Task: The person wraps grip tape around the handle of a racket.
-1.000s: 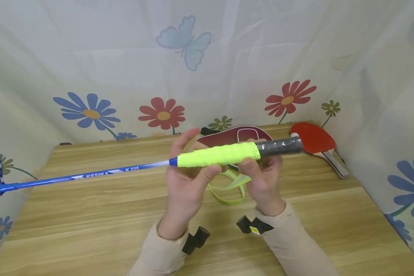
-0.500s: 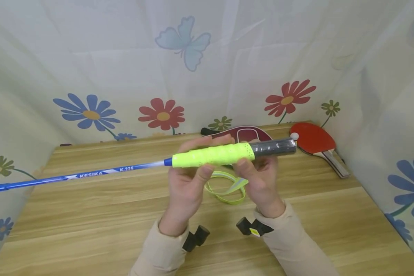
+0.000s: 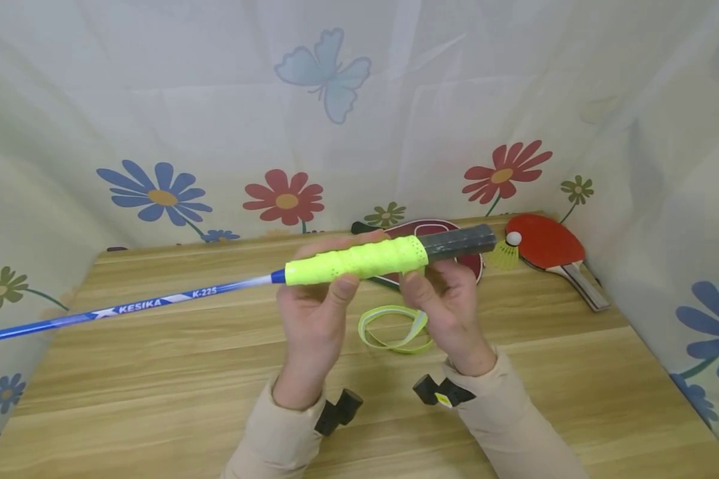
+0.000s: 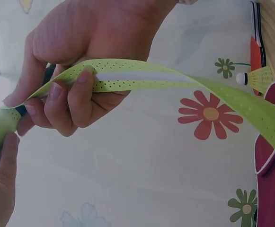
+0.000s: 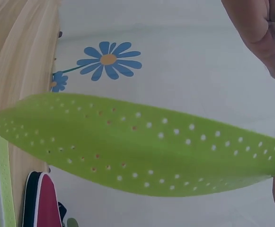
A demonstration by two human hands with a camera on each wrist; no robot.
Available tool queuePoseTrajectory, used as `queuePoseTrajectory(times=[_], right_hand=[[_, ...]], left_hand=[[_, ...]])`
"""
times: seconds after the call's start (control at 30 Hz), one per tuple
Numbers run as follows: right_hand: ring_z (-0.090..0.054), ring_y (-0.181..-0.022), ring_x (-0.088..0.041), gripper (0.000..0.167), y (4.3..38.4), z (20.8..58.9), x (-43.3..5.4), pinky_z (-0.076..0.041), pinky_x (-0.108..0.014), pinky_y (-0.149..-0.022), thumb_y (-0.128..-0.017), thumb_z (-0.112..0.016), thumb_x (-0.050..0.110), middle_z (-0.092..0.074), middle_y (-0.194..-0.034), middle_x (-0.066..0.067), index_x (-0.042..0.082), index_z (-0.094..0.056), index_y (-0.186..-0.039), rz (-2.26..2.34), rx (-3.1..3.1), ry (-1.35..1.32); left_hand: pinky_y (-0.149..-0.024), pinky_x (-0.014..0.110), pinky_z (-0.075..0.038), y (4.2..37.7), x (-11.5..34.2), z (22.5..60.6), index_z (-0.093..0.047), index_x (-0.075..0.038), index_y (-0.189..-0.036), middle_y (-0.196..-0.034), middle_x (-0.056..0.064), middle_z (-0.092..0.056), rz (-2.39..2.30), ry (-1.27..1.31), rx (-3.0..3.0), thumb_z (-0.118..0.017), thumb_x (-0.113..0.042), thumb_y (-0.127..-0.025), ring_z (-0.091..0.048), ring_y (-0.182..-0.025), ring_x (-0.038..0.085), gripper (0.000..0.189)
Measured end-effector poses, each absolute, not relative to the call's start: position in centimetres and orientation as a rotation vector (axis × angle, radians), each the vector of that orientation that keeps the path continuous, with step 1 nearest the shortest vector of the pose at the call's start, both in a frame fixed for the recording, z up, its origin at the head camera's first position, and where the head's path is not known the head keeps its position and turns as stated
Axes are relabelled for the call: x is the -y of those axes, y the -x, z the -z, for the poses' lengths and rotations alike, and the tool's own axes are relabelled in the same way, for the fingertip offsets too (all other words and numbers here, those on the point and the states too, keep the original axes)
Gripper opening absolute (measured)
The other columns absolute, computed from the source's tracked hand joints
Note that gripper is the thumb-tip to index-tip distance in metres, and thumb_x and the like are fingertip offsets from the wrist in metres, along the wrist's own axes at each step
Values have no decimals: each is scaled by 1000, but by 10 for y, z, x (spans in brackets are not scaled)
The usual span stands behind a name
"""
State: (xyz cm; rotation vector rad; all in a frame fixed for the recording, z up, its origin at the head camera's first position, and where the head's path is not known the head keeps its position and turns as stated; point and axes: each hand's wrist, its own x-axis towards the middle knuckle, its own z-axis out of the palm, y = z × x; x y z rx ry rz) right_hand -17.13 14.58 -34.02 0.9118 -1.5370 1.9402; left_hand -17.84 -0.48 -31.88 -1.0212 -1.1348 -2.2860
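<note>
Above the table (image 3: pixel 156 399), the racket (image 3: pixel 162 303) is in the air. Yellow tape (image 5: pixel 142 146) covers part of its handle (image 3: pixel 460 243). The left hand (image 3: pixel 313 322) holds this wrapped part; the right hand (image 3: pixel 449 313) pinches the loose tape.

Slim blue racket shaft (image 3: pixel 126 308): white lettering (image 3: pixel 140 306), white chevron bands. Perforated neon yellow-green grip tape (image 3: pixel 356 261): dotted rows, whitish stripe (image 4: pixel 128 75) on reverse. Faceted black handle end (image 3: pixel 458 243). Rounded red paddle (image 3: pixel 542 245). White cloth backdrop (image 3: pixel 216 120): red, blue, green daisies (image 3: pixel 286 201); pale-blue butterfly (image 3: pixel 329 76).
</note>
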Motion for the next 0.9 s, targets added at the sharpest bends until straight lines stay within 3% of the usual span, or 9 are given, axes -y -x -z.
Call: queuePoseTrajectory(times=[0.1,0.23,0.33,0.5,0.57,0.67,0.8,0.9], right_hand=[[-41,-54,-11,28,172,342,-146,-35,-23,-45,-92,-69,25,-48,-65,0,7,-67,-112,-1970,1539,-850],[-53,-69,-10,48,173,343,-146,-45,-21,-59,-88,-74,27,-61,-85,0,2,-59,-125,-2016,1553,-812],[-59,-86,-10,56,173,343,-146,-50,-20,-73,-87,-75,25,-64,-109,-4,2,-53,-133,-2021,1535,-843],[-64,-103,-15,41,169,345,-143,-53,-25,-87,-87,-74,17,-64,-120,-6,5,-59,-123,-1976,1435,-895],[-64,-101,-15,38,169,345,-141,-54,-25,-86,-87,-74,15,-66,-116,-6,6,-59,-120,-1964,1402,-894],[-62,-84,-10,34,168,345,-140,-53,-20,-72,-87,-75,16,-66,-111,-5,6,-59,-116,-1952,1389,-853],[-48,-61,-8,31,170,345,-140,-43,-17,-52,-86,-76,17,-67,-98,-4,4,-61,-110,-1981,1382,-794],[-50,-61,-9,31,171,346,-141,-45,-18,-54,-86,-76,22,-67,-93,-2,5,-63,-109,-1976,1432,-747]], left_hand=[[-86,40,-56,177,6,320,-61,2,-113,-110,20,-69,2280,965,1165,-72,-25,-88,-66,-102,35,39],[-83,39,-58,174,6,322,-61,6,-110,-106,20,-70,2304,887,1188,-73,-26,-86,-68,-99,32,42],[-79,39,-59,173,6,323,-62,8,-108,-102,18,-71,2330,833,1213,-74,-28,-84,-70,-95,30,45],[-76,41,-60,171,5,323,-64,6,-104,-97,15,-72,2385,753,1234,-75,-34,-81,-71,-92,32,47],[-78,37,-60,170,4,324,-65,2,-104,-97,12,-72,2379,747,1254,-74,-36,-82,-71,-92,30,44],[-89,37,-55,170,2,323,-61,-6,-115,-109,14,-70,2371,864,1260,-70,-33,-88,-66,-104,32,39],[-103,48,-45,169,-2,321,-48,-14,-131,-131,21,-58,2398,1096,1176,-62,-12,-96,-52,-123,41,38],[-101,52,-46,171,-2,321,-47,-10,-132,-130,21,-58,2395,1137,1122,-60,0,-94,-54,-120,43,42]])
